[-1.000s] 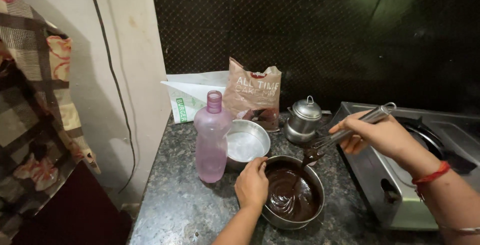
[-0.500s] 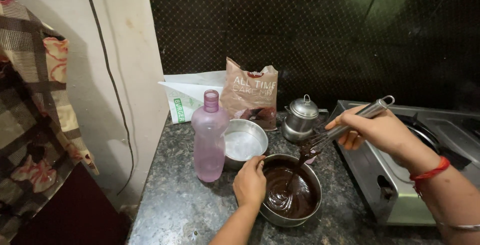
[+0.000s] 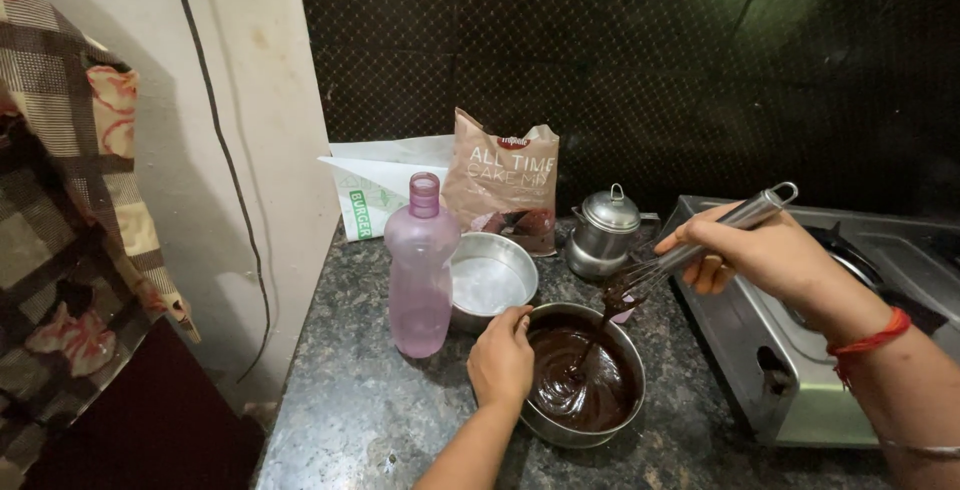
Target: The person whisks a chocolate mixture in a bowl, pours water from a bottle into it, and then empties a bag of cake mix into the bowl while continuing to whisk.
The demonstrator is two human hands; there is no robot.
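Metal whisk raised over a steel bowl of dark batter on a speckled stone counter.

The round steel bowl of dark brown batter [image 3: 583, 378] was located at the near centre of the dark speckled stone counter [image 3: 370, 420]. Its left rim was gripped by the left hand [image 3: 502, 358], with the fingers closed on the rim. A metal wire whisk [image 3: 690, 245] was held tilted above the bowl's far right edge by the right hand [image 3: 760, 250], which was clamped around the handle; batter was seen trailing from the wires into the bowl. A translucent pink plastic bottle [image 3: 420, 270] stood just left of the bowl. An empty round aluminium tin [image 3: 490, 280] was positioned beyond the bowl, beside the bottle. A brown paper mix packet [image 3: 500, 190] and a small lidded steel pot [image 3: 605, 230] stood farther back. A grey gas stove [image 3: 800, 350] occupied the right side.
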